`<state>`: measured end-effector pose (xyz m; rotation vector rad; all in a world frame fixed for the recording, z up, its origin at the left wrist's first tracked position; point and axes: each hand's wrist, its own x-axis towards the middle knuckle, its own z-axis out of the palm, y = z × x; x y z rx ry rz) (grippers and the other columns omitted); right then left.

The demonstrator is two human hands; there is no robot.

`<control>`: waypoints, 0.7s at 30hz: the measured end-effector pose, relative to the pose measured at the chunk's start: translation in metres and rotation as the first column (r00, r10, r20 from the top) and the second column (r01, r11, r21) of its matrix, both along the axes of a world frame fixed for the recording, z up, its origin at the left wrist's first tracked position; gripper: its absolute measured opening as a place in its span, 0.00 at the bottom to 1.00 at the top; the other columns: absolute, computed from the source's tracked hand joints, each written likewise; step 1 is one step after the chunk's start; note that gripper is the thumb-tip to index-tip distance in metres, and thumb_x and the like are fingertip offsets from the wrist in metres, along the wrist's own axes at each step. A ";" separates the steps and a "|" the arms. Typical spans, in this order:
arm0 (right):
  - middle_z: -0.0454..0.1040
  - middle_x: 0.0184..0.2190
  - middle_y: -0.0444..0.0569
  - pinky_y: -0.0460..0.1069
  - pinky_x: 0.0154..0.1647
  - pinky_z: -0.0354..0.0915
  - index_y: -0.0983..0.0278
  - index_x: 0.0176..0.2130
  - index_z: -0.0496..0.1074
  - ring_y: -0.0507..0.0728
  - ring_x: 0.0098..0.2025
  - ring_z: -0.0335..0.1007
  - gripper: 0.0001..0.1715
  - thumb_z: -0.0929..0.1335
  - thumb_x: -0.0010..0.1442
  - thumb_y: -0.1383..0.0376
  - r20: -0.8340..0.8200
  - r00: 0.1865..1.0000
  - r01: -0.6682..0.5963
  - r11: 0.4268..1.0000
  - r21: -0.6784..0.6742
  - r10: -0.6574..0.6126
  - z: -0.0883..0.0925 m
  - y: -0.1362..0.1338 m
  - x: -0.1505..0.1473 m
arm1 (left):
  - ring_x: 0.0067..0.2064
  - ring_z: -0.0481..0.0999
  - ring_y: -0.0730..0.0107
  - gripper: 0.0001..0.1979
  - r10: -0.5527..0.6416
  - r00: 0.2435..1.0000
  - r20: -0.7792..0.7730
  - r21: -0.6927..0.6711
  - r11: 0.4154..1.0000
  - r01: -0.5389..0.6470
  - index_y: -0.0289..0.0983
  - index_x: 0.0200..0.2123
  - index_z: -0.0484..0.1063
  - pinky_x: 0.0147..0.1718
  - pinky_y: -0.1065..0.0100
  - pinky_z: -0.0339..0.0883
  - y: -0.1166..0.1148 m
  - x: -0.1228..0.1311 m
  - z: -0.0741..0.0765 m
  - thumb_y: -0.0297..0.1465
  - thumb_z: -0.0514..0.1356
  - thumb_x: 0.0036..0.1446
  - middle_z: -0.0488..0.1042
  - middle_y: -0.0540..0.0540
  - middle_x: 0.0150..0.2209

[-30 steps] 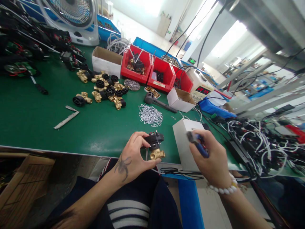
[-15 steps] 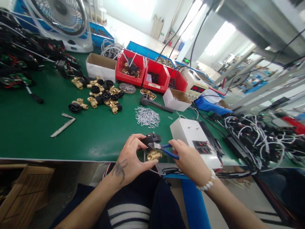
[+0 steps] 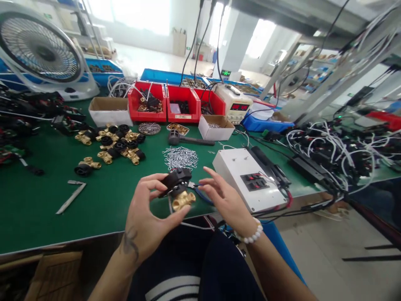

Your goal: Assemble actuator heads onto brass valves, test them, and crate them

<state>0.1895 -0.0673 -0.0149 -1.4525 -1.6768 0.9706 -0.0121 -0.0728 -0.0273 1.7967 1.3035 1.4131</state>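
My left hand (image 3: 145,215) grips a brass valve (image 3: 182,201) topped by a black plastic housing (image 3: 176,179), tilted above the table's front edge. Its thumb presses the brass body while the fingers hold the black part. My right hand (image 3: 230,201) is open, fingers apart, just right of the valve. Blue-handled pliers (image 3: 205,196) lie beside and partly under those fingers, their jaws partly hidden behind the valve. A pile of bent wire clips (image 3: 180,158) lies on the green table (image 3: 106,200) beyond the hands.
Several brass valves with black caps (image 3: 120,144) lie at the left, near an angled metal tool (image 3: 72,197). A black mallet (image 3: 191,139) lies before red bins (image 3: 183,115). Right of my hands stands a white switch box (image 3: 241,167); tangled cables (image 3: 328,154) lie farther right.
My right hand has let go of the pliers, and its fingers have spread. My left hand still holds the valve, now turned and tilted differently. The camera view has shifted.
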 end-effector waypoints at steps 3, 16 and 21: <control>0.79 0.45 0.53 0.58 0.51 0.72 0.60 0.69 0.49 0.59 0.45 0.78 0.41 0.66 0.65 0.51 -0.538 0.842 -0.140 0.979 -0.150 0.038 0.007 -0.016 -0.001 | 0.54 0.72 0.58 0.22 -0.135 0.961 -0.242 0.193 0.964 0.183 0.40 0.44 0.63 0.51 0.55 0.72 -0.003 0.016 0.015 0.33 0.70 0.50 0.70 0.41 0.52; 0.77 0.50 0.51 0.54 0.47 0.74 0.53 0.61 0.60 0.59 0.47 0.77 0.34 0.72 0.59 0.55 -0.819 0.572 0.010 0.999 -0.041 -0.039 0.005 -0.047 0.012 | 0.63 0.64 0.66 0.08 -0.303 0.928 -0.218 0.279 0.891 0.357 0.41 0.40 0.68 0.63 0.60 0.58 -0.008 0.052 0.031 0.24 0.61 0.61 0.71 0.48 0.54; 0.79 0.44 0.48 0.53 0.39 0.75 0.51 0.57 0.62 0.59 0.41 0.78 0.27 0.71 0.61 0.55 -0.834 0.545 0.084 0.995 -0.044 -0.083 -0.002 -0.055 0.014 | 0.61 0.67 0.61 0.08 -0.312 0.944 -0.106 0.262 0.907 0.329 0.41 0.38 0.70 0.61 0.55 0.63 -0.013 0.065 0.030 0.23 0.62 0.59 0.73 0.47 0.52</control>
